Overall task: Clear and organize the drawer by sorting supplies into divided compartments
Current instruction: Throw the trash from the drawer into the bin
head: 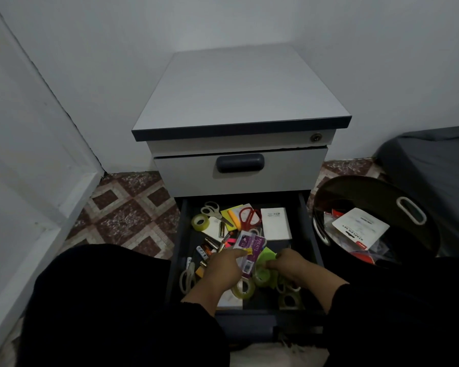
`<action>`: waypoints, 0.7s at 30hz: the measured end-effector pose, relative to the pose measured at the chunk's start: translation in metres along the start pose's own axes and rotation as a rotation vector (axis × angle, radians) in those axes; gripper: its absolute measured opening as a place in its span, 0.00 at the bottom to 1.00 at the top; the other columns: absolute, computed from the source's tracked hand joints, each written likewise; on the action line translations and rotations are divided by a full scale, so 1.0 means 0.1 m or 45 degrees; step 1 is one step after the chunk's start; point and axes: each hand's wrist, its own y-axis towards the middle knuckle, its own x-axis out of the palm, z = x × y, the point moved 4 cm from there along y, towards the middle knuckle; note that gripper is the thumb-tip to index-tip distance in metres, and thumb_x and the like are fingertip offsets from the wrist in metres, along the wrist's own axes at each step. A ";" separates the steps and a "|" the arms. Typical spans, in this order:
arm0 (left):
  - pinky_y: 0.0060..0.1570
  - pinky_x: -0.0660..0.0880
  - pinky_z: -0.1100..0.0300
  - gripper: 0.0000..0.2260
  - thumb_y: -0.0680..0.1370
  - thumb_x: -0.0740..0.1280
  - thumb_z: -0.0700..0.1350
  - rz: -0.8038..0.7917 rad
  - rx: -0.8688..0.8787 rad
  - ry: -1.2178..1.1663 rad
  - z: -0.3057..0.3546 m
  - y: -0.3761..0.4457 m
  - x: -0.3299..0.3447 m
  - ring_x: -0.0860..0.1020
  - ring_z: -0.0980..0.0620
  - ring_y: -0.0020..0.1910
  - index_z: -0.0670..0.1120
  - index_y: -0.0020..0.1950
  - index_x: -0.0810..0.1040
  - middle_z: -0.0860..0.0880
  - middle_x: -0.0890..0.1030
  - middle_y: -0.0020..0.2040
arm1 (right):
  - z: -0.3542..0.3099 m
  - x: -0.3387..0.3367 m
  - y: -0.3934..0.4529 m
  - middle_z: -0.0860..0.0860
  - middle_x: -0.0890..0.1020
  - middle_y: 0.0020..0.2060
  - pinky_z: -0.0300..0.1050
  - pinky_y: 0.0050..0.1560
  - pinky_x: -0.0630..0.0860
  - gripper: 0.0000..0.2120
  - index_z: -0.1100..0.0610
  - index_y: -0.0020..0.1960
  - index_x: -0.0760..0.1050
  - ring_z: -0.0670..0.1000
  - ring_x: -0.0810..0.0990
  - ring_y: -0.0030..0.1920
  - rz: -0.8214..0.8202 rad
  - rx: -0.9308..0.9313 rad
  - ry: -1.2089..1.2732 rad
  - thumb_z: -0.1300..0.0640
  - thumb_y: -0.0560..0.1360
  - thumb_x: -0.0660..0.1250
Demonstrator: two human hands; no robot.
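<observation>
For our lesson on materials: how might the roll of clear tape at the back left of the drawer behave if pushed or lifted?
The tape roll is round and leans on its edge, so a push may well set it rolling. It is a hollow ring, so probably light. Its glossy side may slip; hooking a finger through the hole seems surer.
</observation>
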 end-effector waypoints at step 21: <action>0.44 0.74 0.61 0.09 0.74 0.65 0.33 -0.007 -0.129 -0.495 0.00 0.07 0.01 0.76 0.51 0.43 0.47 0.42 0.76 0.51 0.76 0.39 | -0.09 0.12 0.11 0.58 0.83 0.47 0.52 0.50 0.80 0.08 0.63 0.51 0.78 0.57 0.83 0.47 -0.047 0.060 0.682 0.67 0.73 0.69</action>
